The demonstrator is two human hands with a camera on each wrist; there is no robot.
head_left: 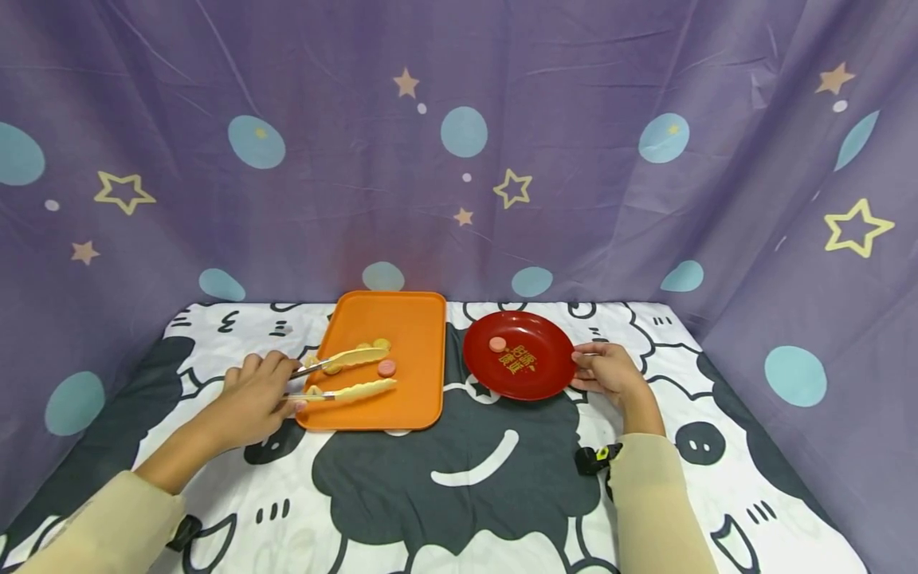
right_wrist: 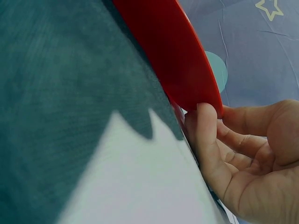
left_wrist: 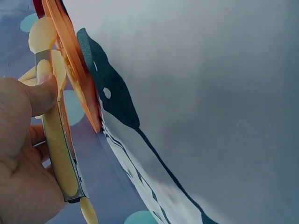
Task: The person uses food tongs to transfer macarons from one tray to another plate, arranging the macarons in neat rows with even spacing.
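Fingers of the left hand [head_left: 256, 401] are curled round the tongs [head_left: 358, 356], with the thumb pressed along one arm in the left wrist view, while the tong tips stand spread apart. Fingers of the right hand [head_left: 610, 371] pinch the right rim of the red plate [head_left: 488, 371].

What seems to be in hand is picking up the pink piece [head_left: 386, 367] on the orange tray [head_left: 412, 319]. To do it well, I would centre the tips on that piece first, as it sits nearer the far tip than the near one, then squeeze gently and evenly; a lopsided squeeze could skid a small round thing sideways. Bringing the near arm in would probably be safer than sweeping the far one, since yellow pieces [head_left: 382, 344] lie close beside it and could be knocked. A light steady pinch on the plate should be enough.

Beyond the left fingers, out at the tong ends, the pink piece lies between the tips; whether the far tip touches it I cannot tell. Another pink piece [head_left: 498, 344] is on the plate, left of the gold lettering [head_left: 518, 359] and well apart from the right fingers.
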